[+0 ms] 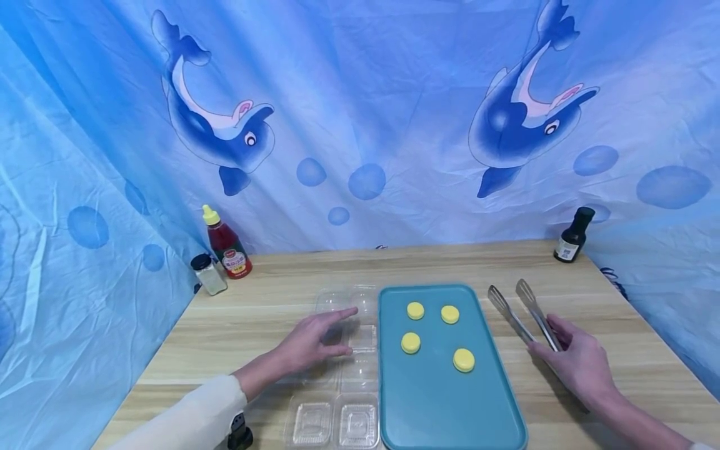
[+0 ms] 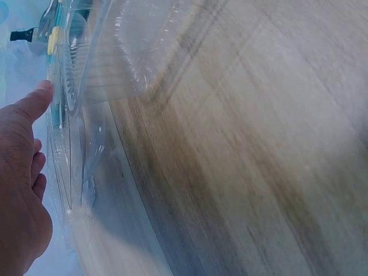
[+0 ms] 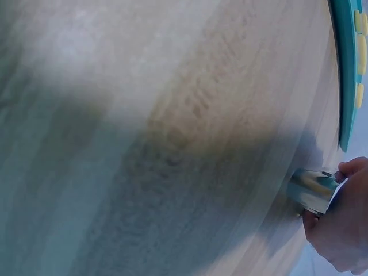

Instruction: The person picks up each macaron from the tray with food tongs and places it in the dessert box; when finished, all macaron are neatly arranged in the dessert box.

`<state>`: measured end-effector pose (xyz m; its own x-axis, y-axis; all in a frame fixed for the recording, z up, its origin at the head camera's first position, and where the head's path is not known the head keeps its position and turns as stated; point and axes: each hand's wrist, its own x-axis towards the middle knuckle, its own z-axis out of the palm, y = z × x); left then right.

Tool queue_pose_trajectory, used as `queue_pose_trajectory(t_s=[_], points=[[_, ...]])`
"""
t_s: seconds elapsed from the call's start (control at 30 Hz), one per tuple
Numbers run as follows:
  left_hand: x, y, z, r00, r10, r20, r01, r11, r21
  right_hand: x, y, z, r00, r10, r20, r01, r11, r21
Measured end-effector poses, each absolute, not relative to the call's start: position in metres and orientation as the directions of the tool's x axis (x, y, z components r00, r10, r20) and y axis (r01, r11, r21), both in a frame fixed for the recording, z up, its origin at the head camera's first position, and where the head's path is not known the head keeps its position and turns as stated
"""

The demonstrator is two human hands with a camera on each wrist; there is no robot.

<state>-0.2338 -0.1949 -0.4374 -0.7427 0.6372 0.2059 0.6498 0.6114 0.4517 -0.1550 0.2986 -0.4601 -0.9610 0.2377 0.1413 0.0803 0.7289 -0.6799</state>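
My right hand [image 1: 582,362] grips a pair of metal tongs [image 1: 529,297], whose two arms are spread apart over the table. In the right wrist view the tongs' bent end [image 3: 313,190] sticks out from the fingers. The left hand [image 1: 309,342] is over the clear plastic container [image 1: 360,375], thumb and forefinger apart with nothing between them. Whether it touches the container, I cannot tell. Right beside the container lies a blue-green tray [image 1: 433,412] bearing several yellow macarons [image 1: 464,360], spaced apart toward its far half.
A red sauce bottle [image 1: 227,247] with a yellow cap and a small black-lidded jar [image 1: 209,275] stand at the back left of the wooden table [image 1: 270,294]. At the back right is a dark bottle [image 1: 574,236]. A dolphin-printed curtain [image 1: 394,112] hangs behind.
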Motion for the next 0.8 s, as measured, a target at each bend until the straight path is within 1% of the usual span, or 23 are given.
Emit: queue_pose_trajectory(t_s=[0.23, 0.53, 0.7, 0.8], points=[[-0.233, -0.193, -0.439, -0.741, 0.642, 0.197, 0.647, 0.605, 0.463, -0.153, 0.299, -0.454, -0.969, 0.200, 0.148, 0.048, 0.736, -0.676], [-0.233, -0.194, -0.439, -0.749, 0.633, 0.193, 0.637, 0.609, 0.473, -0.153, 0.291, -0.440, -0.988, 0.109, 0.109, -0.002, 0.700, -0.714], [-0.234, -0.194, -0.439, -0.752, 0.632, 0.187, 0.631, 0.608, 0.481, -0.152, 0.283, -0.435, -0.993, 0.071, 0.093, -0.015, 0.708, -0.706], [-0.234, -0.193, -0.438, -0.751, 0.634, 0.183, 0.630, 0.605, 0.487, -0.152, 0.279, -0.433, -0.995, 0.049, 0.084, -0.026, 0.695, -0.719]])
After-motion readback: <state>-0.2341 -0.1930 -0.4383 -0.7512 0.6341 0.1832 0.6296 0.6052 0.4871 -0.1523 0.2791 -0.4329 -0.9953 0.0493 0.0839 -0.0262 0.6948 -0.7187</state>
